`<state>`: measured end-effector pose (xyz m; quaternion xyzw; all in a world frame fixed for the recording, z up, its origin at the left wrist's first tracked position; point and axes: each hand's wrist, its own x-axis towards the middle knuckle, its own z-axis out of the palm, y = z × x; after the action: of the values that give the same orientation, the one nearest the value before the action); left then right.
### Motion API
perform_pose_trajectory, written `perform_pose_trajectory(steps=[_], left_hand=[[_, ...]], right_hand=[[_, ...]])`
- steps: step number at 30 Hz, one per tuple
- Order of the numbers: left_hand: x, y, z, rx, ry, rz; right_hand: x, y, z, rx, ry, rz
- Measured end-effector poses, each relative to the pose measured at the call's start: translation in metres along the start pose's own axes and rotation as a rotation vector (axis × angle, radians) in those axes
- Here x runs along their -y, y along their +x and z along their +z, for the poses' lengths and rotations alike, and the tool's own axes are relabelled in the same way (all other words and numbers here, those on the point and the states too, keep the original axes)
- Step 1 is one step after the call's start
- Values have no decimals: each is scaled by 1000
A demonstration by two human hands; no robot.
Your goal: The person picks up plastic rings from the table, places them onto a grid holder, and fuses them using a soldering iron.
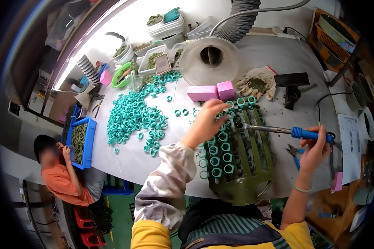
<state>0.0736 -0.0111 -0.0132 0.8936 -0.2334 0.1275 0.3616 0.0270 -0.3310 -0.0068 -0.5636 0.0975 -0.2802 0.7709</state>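
My right hand [313,151] is closed round the blue handle of a soldering iron [307,133], whose metal shaft points left. Its tip is over a green rack [245,182] with several bars. Rows of teal rings [214,161] stand on the rack's left part and along its far end. My left hand [206,122] is over the rack's upper left, fingers bent together beside the iron's tip; what they hold, if anything, is hidden. A large pile of loose teal rings [131,112] lies to the left on the grey table.
Pink blocks [201,93], a stained glove [257,83] and a black stand [292,89] lie beyond the rack. A round extraction hood [210,62] is at the back. Pliers [295,154] are at right. Another person [66,182] sits at far left by a blue bin [87,143].
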Motion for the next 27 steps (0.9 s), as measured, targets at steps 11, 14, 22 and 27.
perform_pose_trajectory(steps=[11,14,22,27], left_hand=[[115,-131,-112,-171,521,-1028],[139,-146,-101,-292,251,-931],[56,-95,-69,-423,-333,-609],[-21,-53,-44,-31,-370,-504]], right_hand=[[4,-3,-10,-39,41,31],[6,-5,-9,-40,38,27],[13,-7,-11,-15,12,24],[11,-6,-12,35,10,7]])
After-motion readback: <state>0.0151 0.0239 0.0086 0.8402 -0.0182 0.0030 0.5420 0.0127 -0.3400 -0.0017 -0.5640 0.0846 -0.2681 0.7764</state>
